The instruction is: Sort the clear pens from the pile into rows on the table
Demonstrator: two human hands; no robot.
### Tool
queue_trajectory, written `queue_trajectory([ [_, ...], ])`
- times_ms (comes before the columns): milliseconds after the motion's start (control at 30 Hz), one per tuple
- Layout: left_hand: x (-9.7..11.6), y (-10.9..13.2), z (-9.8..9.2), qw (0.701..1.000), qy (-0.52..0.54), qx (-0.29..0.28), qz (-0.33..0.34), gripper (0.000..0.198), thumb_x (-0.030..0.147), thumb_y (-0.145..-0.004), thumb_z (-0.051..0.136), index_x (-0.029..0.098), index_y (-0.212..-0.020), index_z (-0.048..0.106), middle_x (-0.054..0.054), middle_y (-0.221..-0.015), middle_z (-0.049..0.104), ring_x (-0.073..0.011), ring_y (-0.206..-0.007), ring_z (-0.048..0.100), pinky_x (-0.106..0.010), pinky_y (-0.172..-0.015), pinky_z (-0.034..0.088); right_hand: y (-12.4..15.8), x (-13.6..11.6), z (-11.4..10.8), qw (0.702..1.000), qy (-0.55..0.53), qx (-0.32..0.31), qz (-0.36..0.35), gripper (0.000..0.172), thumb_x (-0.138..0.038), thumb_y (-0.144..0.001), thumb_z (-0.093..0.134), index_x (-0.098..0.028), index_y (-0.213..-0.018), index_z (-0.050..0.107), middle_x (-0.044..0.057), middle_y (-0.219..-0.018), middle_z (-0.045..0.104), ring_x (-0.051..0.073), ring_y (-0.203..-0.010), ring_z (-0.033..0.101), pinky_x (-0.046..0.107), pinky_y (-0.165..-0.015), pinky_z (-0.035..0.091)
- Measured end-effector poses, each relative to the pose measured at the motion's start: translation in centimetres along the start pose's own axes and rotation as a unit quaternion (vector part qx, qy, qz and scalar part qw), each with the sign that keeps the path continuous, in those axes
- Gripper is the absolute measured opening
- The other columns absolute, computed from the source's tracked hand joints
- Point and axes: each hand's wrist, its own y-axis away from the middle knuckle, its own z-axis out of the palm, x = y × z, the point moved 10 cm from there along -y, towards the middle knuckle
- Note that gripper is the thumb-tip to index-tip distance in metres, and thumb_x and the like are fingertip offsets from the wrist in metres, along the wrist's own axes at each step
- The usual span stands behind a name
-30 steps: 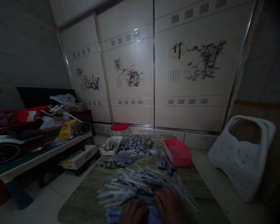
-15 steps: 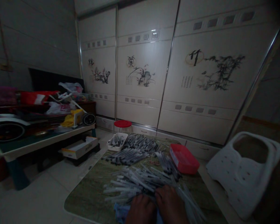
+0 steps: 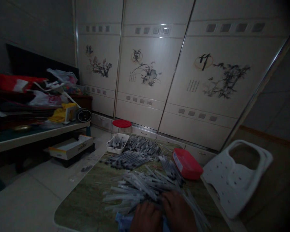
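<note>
My left hand and my right hand are close together at the near edge of the table, fingers curled. Whatever they hold is too dark and hidden to make out. Just beyond them lies a loose pile of whitish, translucent pen barrels, some touching my fingers. Under my left hand a piece of blue material shows. Farther back lie rows of pens with dark tips and another heap of them. More dark-tipped pens lie at the right.
A white basket with small dark-and-clear parts stands at the table's far left corner, a red plastic box at its right. Beyond are a red stool and wardrobe doors. A white plastic chair stands right; a cluttered low table left.
The camera view has turned slightly, so the room's contents sit a little farther left. Both hands stay together at the near edge, with only slight finger movement.
</note>
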Motion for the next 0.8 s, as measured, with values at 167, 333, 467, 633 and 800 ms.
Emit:
queue_trajectory([
  [167,-1.6,-1.1,-1.9,0.996,0.079,-0.004,-0.037,0.026,0.008,-0.078,0.059,0.028,-0.090,0.069,-0.003,-0.086,0.070,-0.0213,-0.083,0.063,-0.034,-0.074,0.046,-1.5,2.6,-1.3,0.999,-0.003,0.024,0.031,0.037,-0.028,-0.098,0.039,-0.021,-0.108,0.073,0.009,-0.105,0.075,0.024,-0.100,0.065,0.034,-0.091,0.046],
  [333,-5.1,-2.6,-6.0,0.984,0.148,0.066,-0.071,0.025,0.013,-0.089,0.052,0.026,-0.103,0.069,-0.007,-0.094,0.072,-0.0233,-0.087,0.065,-0.038,-0.080,0.050,-5.1,1.6,-1.9,0.999,0.015,0.036,0.023,0.035,-0.028,-0.096,0.041,-0.021,-0.108,0.073,0.009,-0.108,0.075,0.025,-0.104,0.065,0.035,-0.094,0.045],
  [467,-10.1,-3.1,-9.7,0.958,0.196,0.148,-0.150,0.022,0.027,-0.095,0.052,0.025,-0.108,0.070,-0.008,-0.102,0.073,-0.0236,-0.097,0.067,-0.038,-0.088,0.052,-8.8,-0.6,-0.7,0.999,0.036,0.027,0.012,0.035,-0.029,-0.093,0.047,-0.021,-0.115,0.073,0.011,-0.114,0.074,0.028,-0.112,0.062,0.037,-0.097,0.043],
  [633,-16.4,-2.6,-11.1,0.908,0.229,0.176,-0.303,0.030,0.044,-0.093,0.053,0.024,-0.103,0.073,-0.008,-0.107,0.074,-0.0271,-0.102,0.068,-0.041,-0.090,0.053,-12.9,-2.7,2.3,0.998,0.060,-0.019,0.000,0.037,-0.030,-0.091,0.050,-0.020,-0.120,0.072,0.013,-0.122,0.071,0.031,-0.118,0.060,0.042,-0.098,0.042],
  [800,-19.2,-1.9,-10.7,0.864,0.273,0.188,-0.379,0.039,0.053,-0.091,0.052,0.022,-0.106,0.072,-0.009,-0.111,0.075,-0.0288,-0.106,0.067,-0.041,-0.091,0.052,-14.0,-3.4,4.5,0.994,0.065,-0.081,-0.016,0.027,-0.020,-0.087,0.052,-0.018,-0.097,0.077,0.012,-0.104,0.076,0.027,-0.102,0.067,0.039,-0.088,0.045],
])
